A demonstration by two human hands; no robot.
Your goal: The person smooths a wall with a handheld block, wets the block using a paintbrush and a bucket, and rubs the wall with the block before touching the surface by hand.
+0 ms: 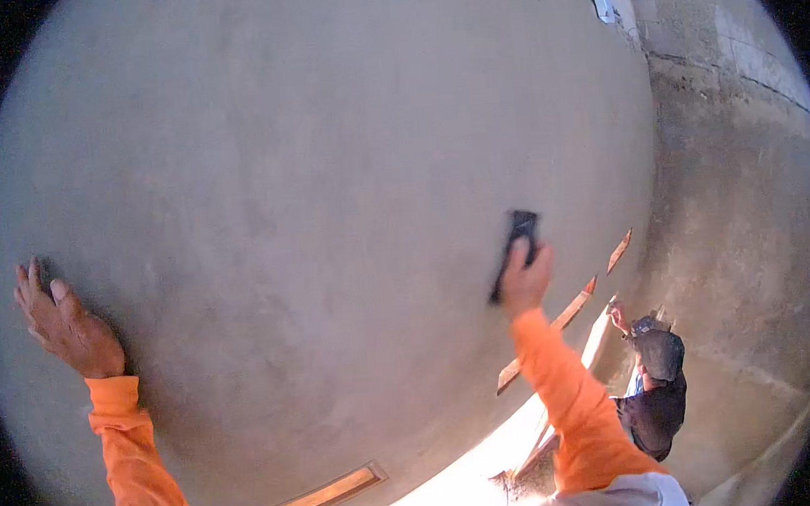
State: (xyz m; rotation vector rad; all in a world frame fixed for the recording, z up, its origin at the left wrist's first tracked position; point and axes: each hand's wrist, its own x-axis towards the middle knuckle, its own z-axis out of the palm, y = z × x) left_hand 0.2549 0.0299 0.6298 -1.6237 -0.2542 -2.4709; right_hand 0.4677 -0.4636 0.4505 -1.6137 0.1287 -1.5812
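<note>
a broad grey wall (pixel 325 165) fills most of the frame, curved by the lens, and a rougher side wall (pixel 735 186) meets it along the right. two orange sleeves, the left one (pixel 135 464) at the lower left and the right one (pixel 576 400) at the lower right, reach up over the grey surface. beyond the right sleeve, a co-worker (pixel 653 400) in dark clothing and a cap is lower in the frame, one arm raised. a long wooden strip (pixel 295 504) lies along the bottom edge; a shorter wooden piece (pixel 571 310) passes behind the right forearm.

at the left edge, the left hand (pixel 74 331) is spread and holds nothing visible, palm toward the wall, probably to steady the body. right of centre, the right hand (pixel 525 281) is closed around a black block (pixel 522 223), blurred and tilted against the wall, seemingly gripped from behind so its face stays on the surface.
</note>
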